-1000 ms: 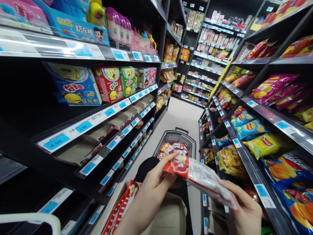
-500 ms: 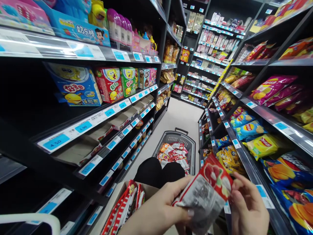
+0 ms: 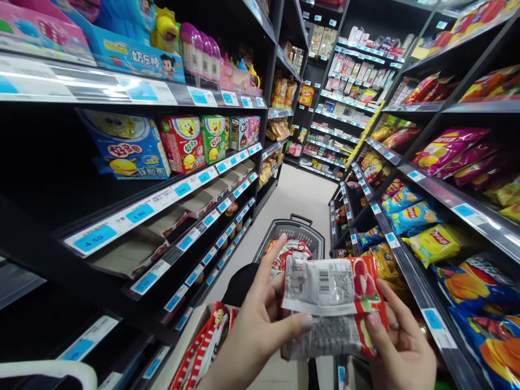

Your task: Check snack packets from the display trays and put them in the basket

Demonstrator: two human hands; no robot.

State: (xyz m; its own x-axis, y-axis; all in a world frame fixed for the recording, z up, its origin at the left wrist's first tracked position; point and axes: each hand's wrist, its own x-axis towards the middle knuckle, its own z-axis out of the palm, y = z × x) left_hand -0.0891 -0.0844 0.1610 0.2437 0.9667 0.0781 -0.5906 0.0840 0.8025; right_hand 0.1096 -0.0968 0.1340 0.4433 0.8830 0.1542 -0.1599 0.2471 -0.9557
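A red and silver snack packet (image 3: 319, 284) is held up in front of me, its printed back with a barcode facing me. My left hand (image 3: 264, 319) grips its left side, thumb across the front and index finger pointing up past it. At the other end my right hand (image 3: 400, 336) pinches the red edge, thumb in front and fingers behind. A second layer of packaging shows below the barcode face; I cannot tell if it is a fold or another packet. Just left of my left hand, red-and-white striped packets (image 3: 203, 346) stand in an open cardboard box (image 3: 184, 325).
A grey shopping basket (image 3: 320, 238) with red and white packets (image 3: 294, 252) is on the aisle floor (image 3: 300, 187) beyond my knees. Snack boxes (image 3: 138, 143) line the left shelves, and chip bags (image 3: 439, 244) fill the right ones. A white curved bar (image 3: 60, 368) crosses the lower left corner.
The packet has turned from a tilt to nearly level, showing its barcode side. My left hand has shifted its grip and raised its index finger; the right has closed on the red end.
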